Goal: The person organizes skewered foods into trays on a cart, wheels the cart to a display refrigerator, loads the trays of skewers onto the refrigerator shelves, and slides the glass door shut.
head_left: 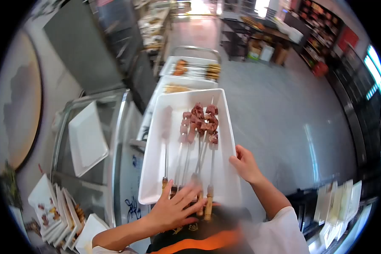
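Note:
A white tray (156, 161) is in front of me, holding several metal skewers with wooden handles (208, 207). Chunks of dark red raw meat (205, 120) are threaded on their far ends. One meat skewer (166, 127) lies apart along the tray's left side, and its meat is blurred. My left hand (178, 205) is over the handles at the near end, fingers stretched out and spread; whether they press on the handles I cannot tell. At the right rim, my right hand (245, 163) grips the tray, with the thumb at the edge and the other fingers mostly hidden.
Beyond my tray, another tray (165, 71) holds more skewers, and a cart handle (199, 48) rises behind it. To the left, a glass-topped freezer (118, 169) carries a white tray (86, 139). Stacked trays (57, 211) with food stand at lower left. Grey floor (279, 110) stretches off to the right.

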The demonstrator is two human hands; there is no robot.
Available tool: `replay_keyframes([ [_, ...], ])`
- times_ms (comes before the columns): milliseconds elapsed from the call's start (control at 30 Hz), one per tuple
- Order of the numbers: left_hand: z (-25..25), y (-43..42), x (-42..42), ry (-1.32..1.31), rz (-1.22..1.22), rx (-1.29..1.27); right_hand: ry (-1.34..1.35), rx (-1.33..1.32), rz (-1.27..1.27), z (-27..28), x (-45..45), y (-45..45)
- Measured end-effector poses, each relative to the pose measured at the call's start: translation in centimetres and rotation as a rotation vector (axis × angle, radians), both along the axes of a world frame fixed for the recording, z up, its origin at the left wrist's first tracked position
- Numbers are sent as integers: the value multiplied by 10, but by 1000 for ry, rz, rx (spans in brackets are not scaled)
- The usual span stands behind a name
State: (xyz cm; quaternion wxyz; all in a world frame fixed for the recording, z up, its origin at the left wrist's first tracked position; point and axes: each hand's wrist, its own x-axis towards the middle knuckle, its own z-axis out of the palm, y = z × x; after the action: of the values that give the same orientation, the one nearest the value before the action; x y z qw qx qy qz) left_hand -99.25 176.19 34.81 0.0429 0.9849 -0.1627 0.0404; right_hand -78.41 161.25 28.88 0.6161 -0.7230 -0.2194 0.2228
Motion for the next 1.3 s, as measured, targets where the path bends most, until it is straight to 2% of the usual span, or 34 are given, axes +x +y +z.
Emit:
replay_keyframes([
  [67,-3,-30,30,23,12,-80,-18,-9,-91,-9,16,-45],
  [100,-12,-28,32,35,80,-155,-48,-71,-133,-21,13,-48],
  [133,-18,-40,51,-31,41,-207,-79,-145,-173,-21,23,-66],
  [233,-47,-71,111,4,54,-181,-127,-175,-277,-15,55,-106],
  [300,-60,-97,161,-16,60,-236,-105,-147,-294,-40,89,-134],
  [333,-75,-99,183,60,112,-240,-85,-85,-284,-68,107,-133],
  [400,-87,-126,227,149,156,-284,-107,-125,-301,-84,142,-152],
  [467,-95,-154,268,147,175,-451,-118,-164,-318,-101,185,-171],
  [567,-114,-196,323,151,86,-457,-93,-110,-349,-130,231,-190],
  [633,-131,-210,356,232,110,-392,-47,-101,-346,-145,268,-202],
  [700,-137,-218,384,110,50,-306,-1,-119,-338,-151,297,-216],
  [767,-149,-227,397,190,50,-265,56,-142,-326,-169,317,-229],
  [833,-182,-222,406,161,-118,-137,132,33,-379,-221,330,-227],
  [967,-228,-197,430,91,-201,-4,199,-3,-398,-244,350,-239],
  [1033,-244,-187,444,107,-136,3,204,9,-387,-271,353,-237],
  [1133,-248,-187,455,128,-34,-135,294,25,-423,-276,367,-242],
  [1300,-303,-162,438,274,64,-16,334,-38,-306,-321,386,-245],
])
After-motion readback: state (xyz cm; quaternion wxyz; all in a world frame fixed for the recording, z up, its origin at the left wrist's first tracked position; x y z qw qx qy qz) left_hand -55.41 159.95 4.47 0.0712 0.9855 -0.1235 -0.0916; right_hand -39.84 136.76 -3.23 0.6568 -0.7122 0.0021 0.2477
